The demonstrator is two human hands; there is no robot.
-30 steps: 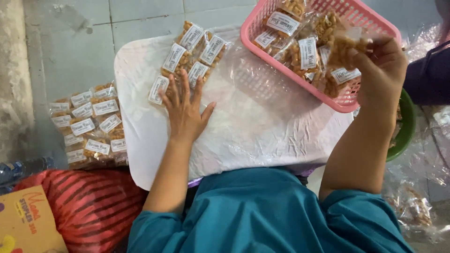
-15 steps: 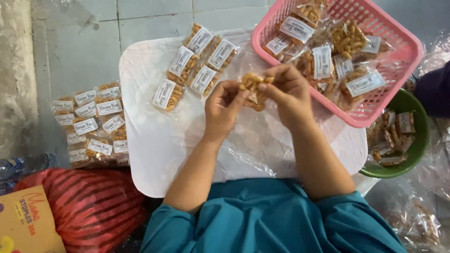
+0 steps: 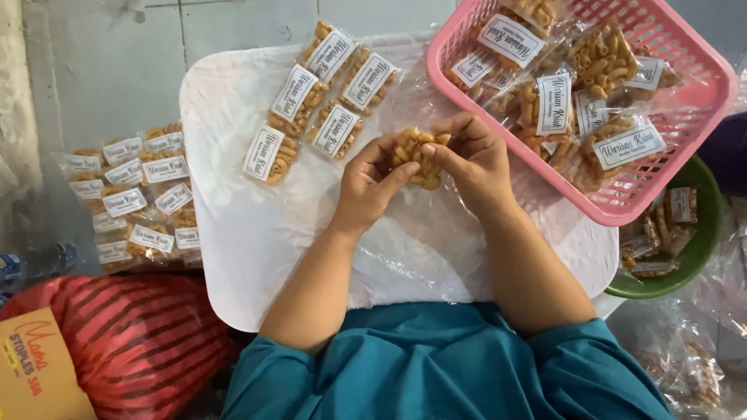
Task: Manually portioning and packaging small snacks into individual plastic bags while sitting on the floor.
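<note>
Head view is showing me both hands meeting over the middle of the board. My left hand (image 3: 369, 183) and right hand (image 3: 471, 159) are pinching one small clear packet of fried snack pieces (image 3: 416, 152) between fingertips and thumbs, the packet sitting just off the surface between them. As I judge it, handling this well is calling for a light grip on the wrapper's edges only, since the pieces inside look brittle and a squeeze on the middle could be crushing them; keeping the packet level over the board should also be saving any spill.

Just beyond my left hand, five labelled packets (image 3: 319, 109) are lying in a loose cluster. Beyond my right hand, a pink basket (image 3: 700, 101) is tilting over the board's far corner, full of more packets. Further out to the right of that hand, a green bowl (image 3: 696, 249) is holding a few smaller ones.

Under both hands, a white board (image 3: 233, 225) draped with thin clear plastic is serving as the work surface, resting near my lap. Well off to the left of my left hand, a stack of packets (image 3: 136, 198) is sitting on the grey tiled floor (image 3: 101, 70), with a red striped sack (image 3: 132, 342) and a yellow carton (image 3: 35, 373) nearer me.
</note>
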